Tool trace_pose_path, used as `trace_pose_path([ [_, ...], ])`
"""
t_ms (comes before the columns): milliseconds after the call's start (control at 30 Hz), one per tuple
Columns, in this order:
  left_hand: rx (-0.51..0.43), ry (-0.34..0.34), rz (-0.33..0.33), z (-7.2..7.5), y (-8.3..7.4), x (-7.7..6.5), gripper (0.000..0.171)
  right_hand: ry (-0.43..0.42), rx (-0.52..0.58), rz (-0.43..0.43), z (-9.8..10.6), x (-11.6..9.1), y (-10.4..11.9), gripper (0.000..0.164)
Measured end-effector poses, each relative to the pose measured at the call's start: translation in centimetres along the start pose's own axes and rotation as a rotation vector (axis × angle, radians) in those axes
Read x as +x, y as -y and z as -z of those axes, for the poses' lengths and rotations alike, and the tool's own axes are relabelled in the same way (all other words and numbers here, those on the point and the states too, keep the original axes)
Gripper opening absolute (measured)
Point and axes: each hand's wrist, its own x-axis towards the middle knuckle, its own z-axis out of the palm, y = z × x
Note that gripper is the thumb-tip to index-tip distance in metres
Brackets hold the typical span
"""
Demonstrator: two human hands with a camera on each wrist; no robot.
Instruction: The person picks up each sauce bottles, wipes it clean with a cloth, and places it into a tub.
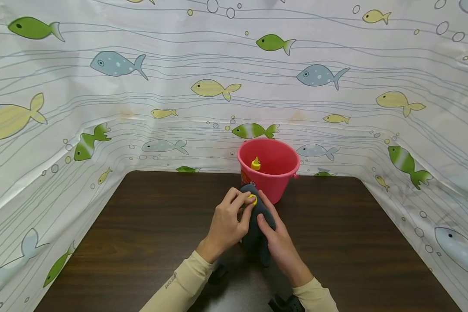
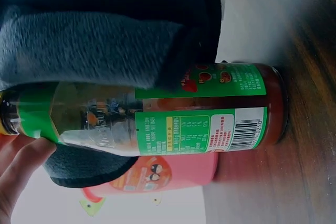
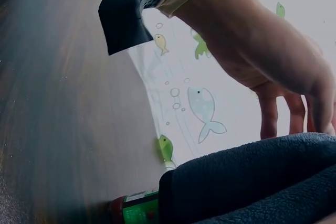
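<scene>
A sauce bottle (image 2: 199, 124) with a green label stands upright on the table, its yellow cap (image 1: 253, 199) at the top. My left hand (image 1: 227, 219) pinches the cap, fingertips curled over it. Around the upper part of the bottle drapes a dark blue-grey cloth (image 1: 253, 232), with a fold hanging down its side. From the right, my right hand (image 1: 279, 242) grips the bottle through this cloth, thumb toward me and fingers on the far side. The cloth hides most of the bottle in the head view; its base and part of the label (image 3: 142, 209) show in the right wrist view.
Just behind the bottle stands a pink bucket (image 1: 286, 173), with a yellow nozzle top (image 1: 255, 164) showing inside it. The dark wooden table (image 1: 140, 225) is bordered by a white fish-print sheet (image 1: 171, 65) at the back and both sides.
</scene>
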Motion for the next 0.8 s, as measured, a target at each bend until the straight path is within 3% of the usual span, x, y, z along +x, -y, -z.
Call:
trace_pose_path([
  [200,-0.008,0.006,-0.001,0.0,0.1,-0.1,0.022,0.006,-0.059,-0.062,-0.2,0.7,-1.0,0.064],
  [467,-0.03,0.026,0.018,0.0,-0.1,-0.1,0.027,0.041,-0.141,-0.084,0.1,1.0,-2.7,0.068],
  [800,-0.032,0.02,0.032,0.0,0.0,0.0,0.02,0.122,-0.187,-0.116,0.5,1.0,-4.4,0.071],
])
